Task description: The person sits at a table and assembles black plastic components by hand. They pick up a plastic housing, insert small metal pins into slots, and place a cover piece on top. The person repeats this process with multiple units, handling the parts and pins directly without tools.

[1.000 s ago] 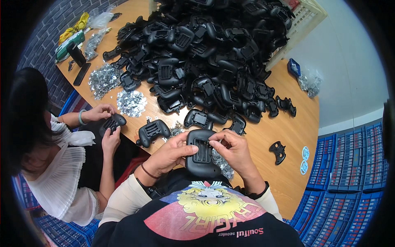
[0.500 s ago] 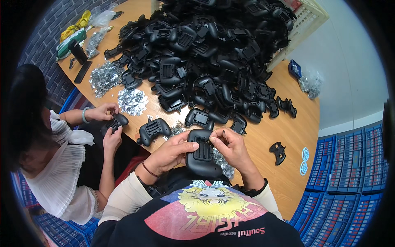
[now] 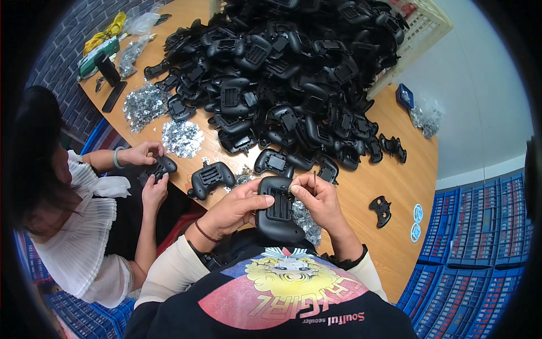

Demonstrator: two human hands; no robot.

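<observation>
Wooden table (image 3: 389, 248) bearing heap of black game-controller shells (image 3: 271, 85). Separate gamepad back shell (image 3: 279, 229) held before person's chest, near table edge, battery bay (image 3: 280, 210) facing up. Left hand (image 3: 240, 206) grasping its left side, thumb reaching over bay. Right hand (image 3: 317, 199) closed in pinch at bay's upper right corner; cannot tell on what. Small silver metal pieces (image 3: 182, 139) piled beside heap, at left.

A wood-coloured table (image 3: 367, 189) spans the middle of the frame. On it lie a heap of black controller shells (image 3: 282, 73) at upper centre, piled silvery pieces (image 3: 182, 139) and a black stand (image 3: 107, 70) towards upper left, and a blue tray (image 3: 398, 97) and clear bag (image 3: 427, 118) at upper right.
</observation>
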